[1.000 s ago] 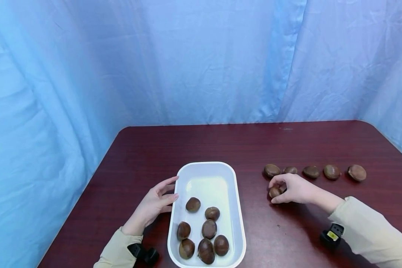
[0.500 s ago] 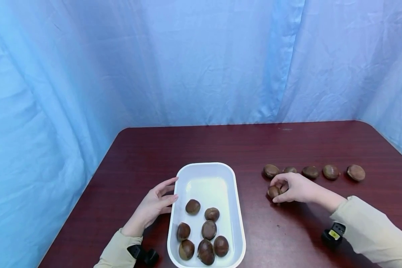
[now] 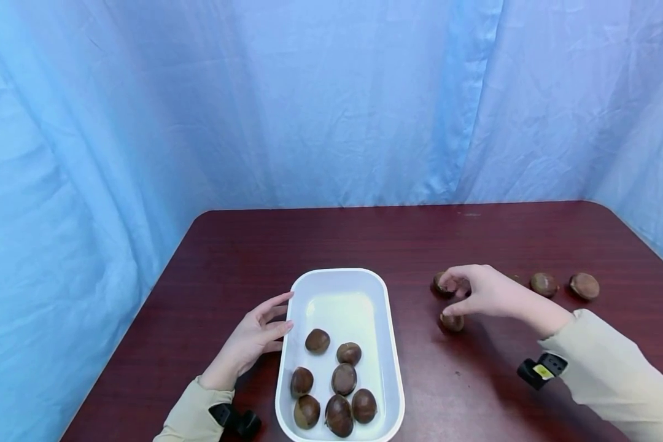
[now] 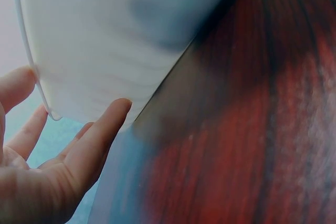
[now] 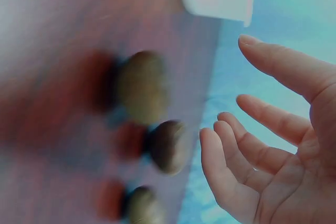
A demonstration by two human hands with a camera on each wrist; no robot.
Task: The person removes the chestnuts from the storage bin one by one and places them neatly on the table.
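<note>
Reddish-brown table (image 3: pixel 243 245), blue curtain (image 3: pixel 331 110) behind — right fingers (image 5: pixel 215 171) free, left fingers (image 3: pixel 275 301) loose against white tray (image 3: pixel 337 304).

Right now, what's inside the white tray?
Seven brown chestnuts lie in the white tray, mostly toward its near end; what is directly beneath each one is covered.

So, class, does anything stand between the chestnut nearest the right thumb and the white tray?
Nothing visible does: in the head view, only dark tabletop lies between that chestnut and the tray's near side; the tray itself has a raised wall.
</note>
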